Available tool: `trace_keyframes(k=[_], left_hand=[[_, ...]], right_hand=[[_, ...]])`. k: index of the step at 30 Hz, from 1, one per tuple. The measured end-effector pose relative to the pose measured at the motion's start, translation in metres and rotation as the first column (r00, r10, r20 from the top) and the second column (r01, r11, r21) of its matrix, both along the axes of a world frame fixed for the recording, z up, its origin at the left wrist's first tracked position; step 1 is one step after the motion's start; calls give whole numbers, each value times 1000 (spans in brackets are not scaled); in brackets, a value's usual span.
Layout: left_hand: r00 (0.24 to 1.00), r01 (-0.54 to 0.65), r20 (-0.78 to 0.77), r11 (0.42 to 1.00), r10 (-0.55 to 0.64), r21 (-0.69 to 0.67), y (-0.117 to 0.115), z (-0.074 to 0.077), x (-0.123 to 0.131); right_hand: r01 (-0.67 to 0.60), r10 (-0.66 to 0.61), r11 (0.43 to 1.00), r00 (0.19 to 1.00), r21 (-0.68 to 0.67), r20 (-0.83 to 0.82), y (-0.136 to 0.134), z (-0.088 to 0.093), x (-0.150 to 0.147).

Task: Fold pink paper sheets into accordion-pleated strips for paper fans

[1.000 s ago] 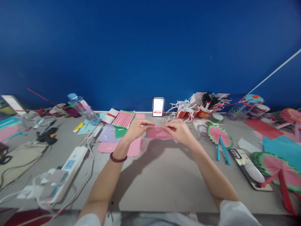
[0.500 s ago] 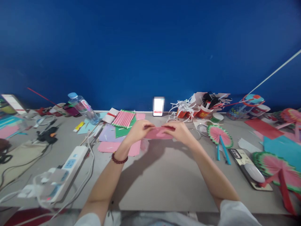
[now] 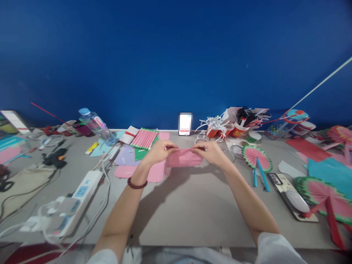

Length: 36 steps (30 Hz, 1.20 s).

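A sheet of pink paper is held up above the grey table, stretched between both hands. My left hand pinches its upper left edge, a dark red bead bracelet on that wrist. At the upper right edge, the fingers of my right hand are closed on the same sheet. Its lower part hangs toward me and looks slightly blurred. To the left of the left hand lies a pleated pink paper with green edges, on top of green, purple and pink sheets.
A phone leans on the blue wall straight ahead. Left are a tilted water bottle and a power strip with cables. On the right stand cups of supplies, a round paper fan and a mouse on a phone.
The pink paper has turned so that more of its face shows, its lower edge coming down toward me. Both hands keep their pinch and have shifted only slightly.
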<state>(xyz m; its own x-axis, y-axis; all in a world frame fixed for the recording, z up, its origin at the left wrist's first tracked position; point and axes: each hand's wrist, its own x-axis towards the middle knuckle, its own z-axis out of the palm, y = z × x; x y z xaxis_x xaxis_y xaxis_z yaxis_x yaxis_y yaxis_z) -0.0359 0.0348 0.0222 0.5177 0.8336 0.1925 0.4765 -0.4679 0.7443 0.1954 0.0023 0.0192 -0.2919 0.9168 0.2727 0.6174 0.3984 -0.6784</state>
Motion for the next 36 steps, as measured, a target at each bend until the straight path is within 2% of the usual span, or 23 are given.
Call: trace_keyframes(k=[7,11,15,19,23,28,32,36], left_hand=[[993,77,-107,968,-52,241,-11,0,14],[994,42,-105,954,-11,297,-12,-3,20],[999,-8,-35,953,20,302,-8,-4,17],[1000,-21,3,953,22,302,-4,-5,14],[1000,-8,-17,962,14,274,-3,-3,12],[999,17,-49,961,-4,277,-9,-3,19],[998,13,49,941,-32,339,-13,-12,31],[958,-53,284,952,-37,303,-10,-24,37]], right_hand=[[-8,5,996,1000,94,24,-6,1,-9],[20,-18,997,999,76,-30,-6,0,-7],[101,-96,993,991,58,-89,-1,0,3],[112,-110,994,988,18,-106,1,3,7],[115,-111,993,985,22,-133,-1,4,3],[137,-123,986,982,91,-146,-7,2,-3],[130,-110,978,985,162,-131,-13,2,-9],[148,-122,977,979,155,-165,-15,5,-11]])
